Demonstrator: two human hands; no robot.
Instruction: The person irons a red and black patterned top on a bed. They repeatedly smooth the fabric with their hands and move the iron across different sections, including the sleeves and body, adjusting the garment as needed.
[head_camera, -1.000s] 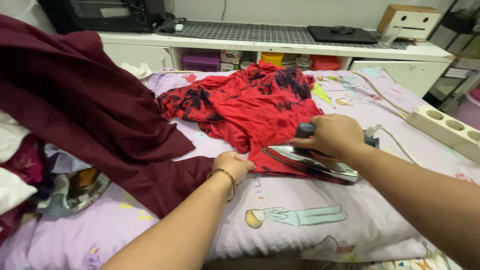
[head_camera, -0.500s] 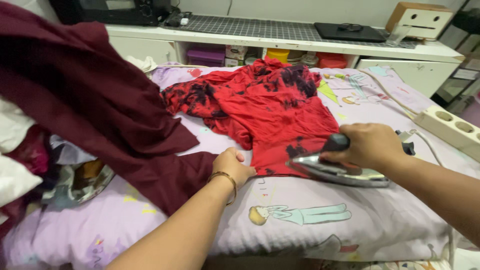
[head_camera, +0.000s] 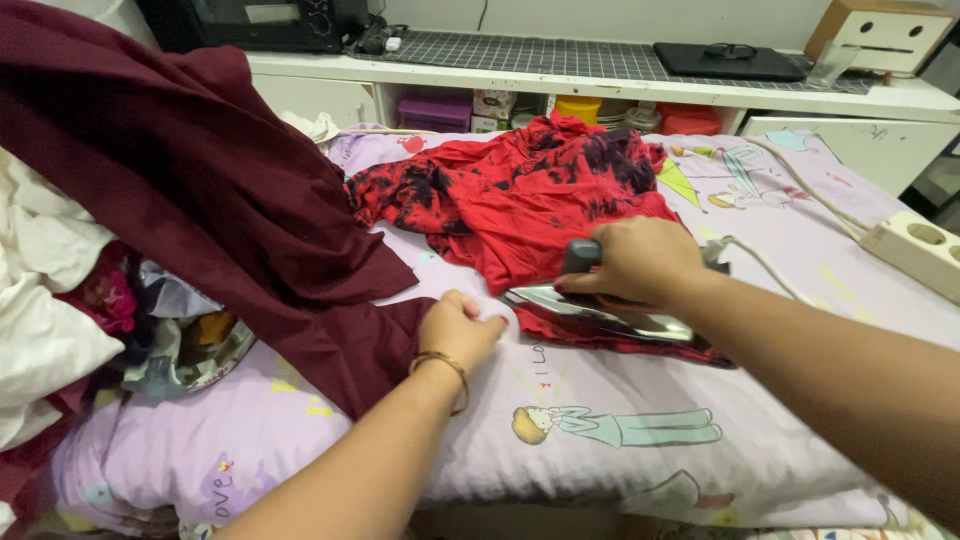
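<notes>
Red tie-dye garment (head_camera: 530, 205) bunched mid-board on lilac printed cover (head_camera: 600, 400). Right hand (head_camera: 635, 262) gripping iron (head_camera: 600, 312) on hem. Left hand (head_camera: 458, 328) loosely curled, pinning edge beside maroon cloth (head_camera: 200, 200). Best: tension hem, fingers off soleplate, watch cord (head_camera: 760, 262).

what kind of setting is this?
Likely a home room used for ironing: the right hand runs an iron over a red garment on a lilac cartoon-print sheet, with piled clothes and a white shelf unit behind.
</notes>
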